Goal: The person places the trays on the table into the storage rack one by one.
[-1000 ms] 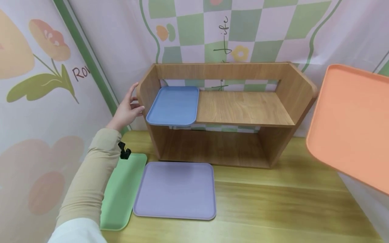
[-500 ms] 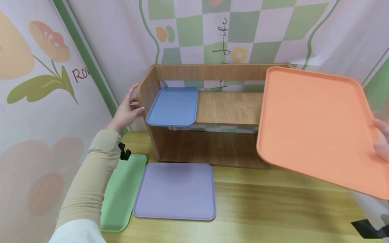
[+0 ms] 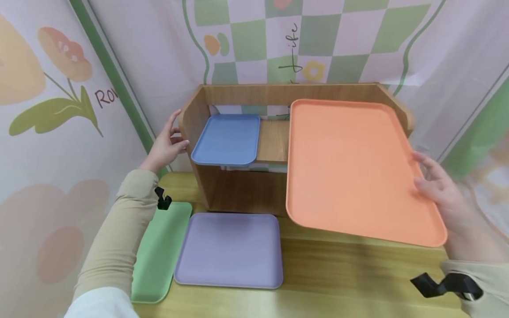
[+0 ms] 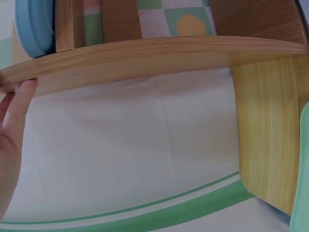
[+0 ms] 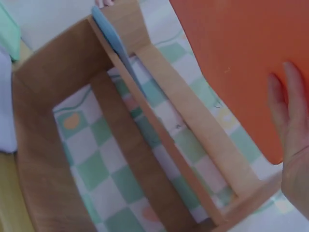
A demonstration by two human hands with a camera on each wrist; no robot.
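Note:
My right hand [image 3: 445,194] grips an orange rectangular tray [image 3: 354,168] by its right edge, thumb over the rim; the right wrist view shows fingers [image 5: 293,92] against the tray's underside. The tray is raised and tilted in front of the right half of a two-level wooden shelf [image 3: 274,154], hiding much of it. My left hand [image 3: 165,143] touches the shelf's left side panel from outside, fingertips at its edge. A blue tray [image 3: 228,139] lies on the left of the upper board, its front rim at the board's front edge.
On the wooden table [image 3: 318,282], a purple tray [image 3: 230,251] lies in front of the shelf. A green tray [image 3: 161,251] is left of it, partly under the left forearm. A patterned curtain [image 3: 246,39] hangs behind; another wall covering stands close on the left.
The orange tray has moved left from the right side of the view to in front of the shelf's right half, carried by my right hand, which has come into view. The left hand stays put.

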